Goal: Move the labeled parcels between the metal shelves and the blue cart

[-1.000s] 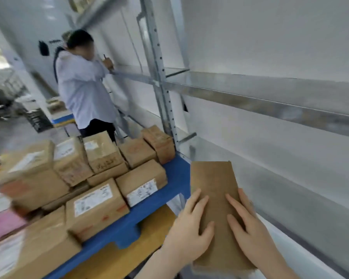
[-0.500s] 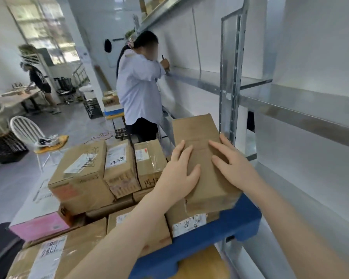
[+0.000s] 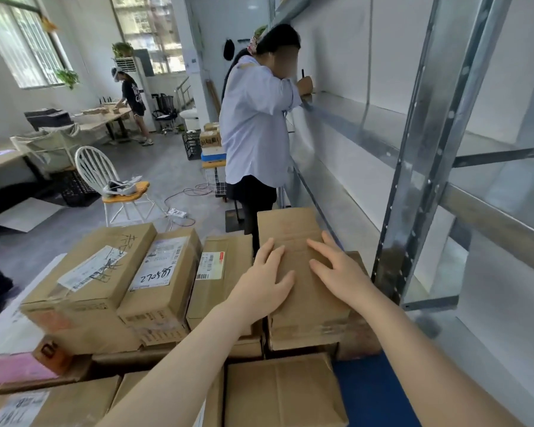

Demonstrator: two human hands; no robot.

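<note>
Stacked parcels (image 3: 99,272) on the cart (image 3: 370,392) near left, left hand (image 3: 265,282) and right hand (image 3: 339,272) on the top parcel (image 3: 293,238) at the stack's right end, shelves (image 3: 413,167) along the right, person (image 3: 253,127) beyond the stack, chair (image 3: 96,167) far left.

The blue cart (image 3: 373,392) is mostly hidden beneath stacked parcels (image 3: 164,272).

At frame center, my left hand (image 3: 267,278) and right hand (image 3: 336,269) lie palms down, side by side, fingers straight.
</note>
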